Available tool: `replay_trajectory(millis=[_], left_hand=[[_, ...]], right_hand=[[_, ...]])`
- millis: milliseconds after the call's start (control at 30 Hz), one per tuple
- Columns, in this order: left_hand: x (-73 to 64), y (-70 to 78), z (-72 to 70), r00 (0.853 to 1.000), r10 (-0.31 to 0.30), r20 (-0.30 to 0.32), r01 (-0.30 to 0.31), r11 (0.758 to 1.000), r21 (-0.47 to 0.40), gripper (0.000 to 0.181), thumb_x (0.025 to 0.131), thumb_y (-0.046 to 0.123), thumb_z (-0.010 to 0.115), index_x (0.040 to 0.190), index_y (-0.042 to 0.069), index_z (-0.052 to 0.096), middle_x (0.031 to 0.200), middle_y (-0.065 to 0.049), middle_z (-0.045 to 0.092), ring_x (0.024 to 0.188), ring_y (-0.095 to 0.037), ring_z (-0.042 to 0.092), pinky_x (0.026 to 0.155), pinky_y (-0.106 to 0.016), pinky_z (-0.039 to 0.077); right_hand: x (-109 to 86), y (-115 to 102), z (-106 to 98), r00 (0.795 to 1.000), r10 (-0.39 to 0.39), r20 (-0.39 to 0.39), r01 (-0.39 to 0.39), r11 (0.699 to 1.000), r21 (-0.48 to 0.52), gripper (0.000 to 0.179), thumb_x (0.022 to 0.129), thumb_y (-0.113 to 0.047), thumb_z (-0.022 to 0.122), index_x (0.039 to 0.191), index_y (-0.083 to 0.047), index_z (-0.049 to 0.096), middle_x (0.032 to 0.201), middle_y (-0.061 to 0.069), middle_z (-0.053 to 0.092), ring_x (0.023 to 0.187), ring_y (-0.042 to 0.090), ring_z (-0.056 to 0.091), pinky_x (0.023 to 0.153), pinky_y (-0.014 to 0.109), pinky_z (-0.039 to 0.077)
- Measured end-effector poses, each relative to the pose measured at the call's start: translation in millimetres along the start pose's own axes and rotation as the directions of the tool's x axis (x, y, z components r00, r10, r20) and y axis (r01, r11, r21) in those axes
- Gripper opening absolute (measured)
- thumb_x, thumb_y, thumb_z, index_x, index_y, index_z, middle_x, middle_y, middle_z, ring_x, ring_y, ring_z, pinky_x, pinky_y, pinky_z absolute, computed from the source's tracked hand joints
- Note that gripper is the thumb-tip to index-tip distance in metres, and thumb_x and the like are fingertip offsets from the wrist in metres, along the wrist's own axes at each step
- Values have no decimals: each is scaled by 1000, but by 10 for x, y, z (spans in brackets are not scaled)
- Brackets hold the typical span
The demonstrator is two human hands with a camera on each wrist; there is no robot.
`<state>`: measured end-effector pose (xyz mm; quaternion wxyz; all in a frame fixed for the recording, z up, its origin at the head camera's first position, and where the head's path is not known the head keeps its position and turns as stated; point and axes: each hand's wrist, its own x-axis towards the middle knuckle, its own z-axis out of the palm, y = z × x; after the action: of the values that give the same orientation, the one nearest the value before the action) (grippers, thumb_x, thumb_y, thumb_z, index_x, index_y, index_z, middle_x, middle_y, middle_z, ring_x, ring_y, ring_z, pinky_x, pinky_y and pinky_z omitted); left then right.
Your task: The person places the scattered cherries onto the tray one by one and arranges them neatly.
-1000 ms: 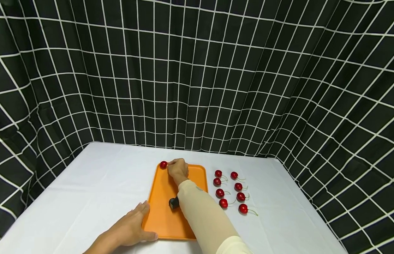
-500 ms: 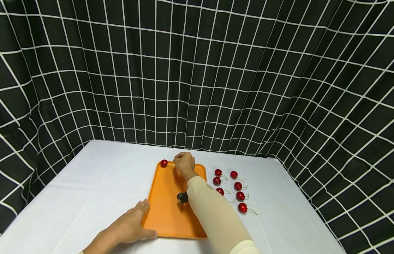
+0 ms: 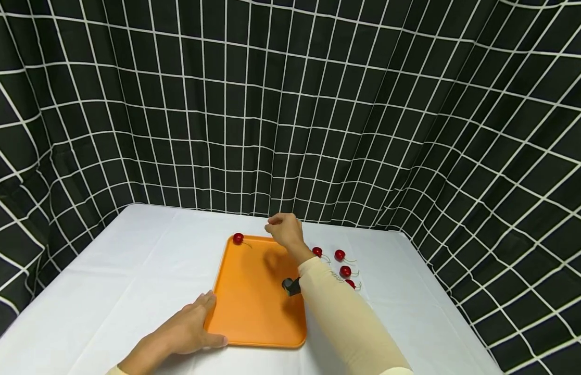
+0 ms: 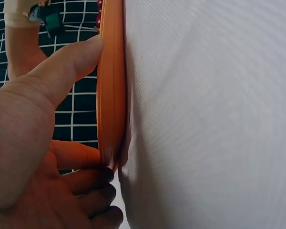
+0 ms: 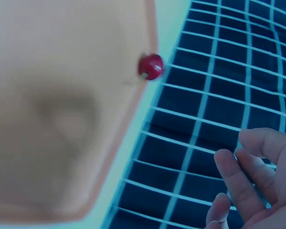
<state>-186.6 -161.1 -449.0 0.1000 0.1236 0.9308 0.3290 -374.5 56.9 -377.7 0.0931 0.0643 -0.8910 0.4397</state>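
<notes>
An orange tray (image 3: 253, 307) lies on the white-covered table. My left hand (image 3: 184, 329) holds its near left corner, thumb at the front rim and fingers along the left side; the left wrist view shows the thumb tip touching the tray rim (image 4: 112, 95). One red cherry (image 3: 238, 238) with a thin stem rests at the tray's far left corner, and the right wrist view shows this cherry (image 5: 150, 67) by the rim. Over the tray's far edge, my right hand (image 3: 287, 230) is raised with loosely bent fingers and nothing in them.
Right of the tray lie several stemmed cherries (image 3: 340, 255), some hidden behind my right forearm. A small black wrist camera (image 3: 290, 286) hangs from that arm over the tray. Black curtains (image 3: 253, 104) with white grid lines enclose the table (image 3: 131, 271) at back and sides.
My right hand has left the cherry at the far left corner and moved right and up. The forearm now covers more of the cherries on the right. My left hand stays on the tray.
</notes>
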Motion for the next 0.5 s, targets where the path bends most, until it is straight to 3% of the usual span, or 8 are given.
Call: replay_trajectory(millis=[267,400,500], left_hand=[[-4,5,-15,1000,10,3,-10,1000,7,110,69,53,81,143,-13,32,153,-27,20,140,-44,17,107,-66,16],[-1,1,-19,1000,22,1,-22,1000,9,109,70,52,81,142,-14,32,152,-28,19,140,-44,16,107,-65,14],[-8,-9,-12,1000,26,7,-26,1000,1,109,70,51,81,141,-15,32,152,-29,19,140,-44,16,107,-65,14]], right_hand=[[-266,-117,-464,987,-155,-29,153,986,-67,9,84,-21,76,92,-16,77,91,-4,71,95,23,56,74,38,50],[-440,-147,-654,978,-203,-41,202,979,-31,11,84,-20,76,93,-14,77,92,-5,71,96,25,58,81,40,50],[-602,-161,-792,980,-198,-36,198,980,4,11,84,-21,76,93,-15,77,96,-6,71,99,25,57,81,40,50]])
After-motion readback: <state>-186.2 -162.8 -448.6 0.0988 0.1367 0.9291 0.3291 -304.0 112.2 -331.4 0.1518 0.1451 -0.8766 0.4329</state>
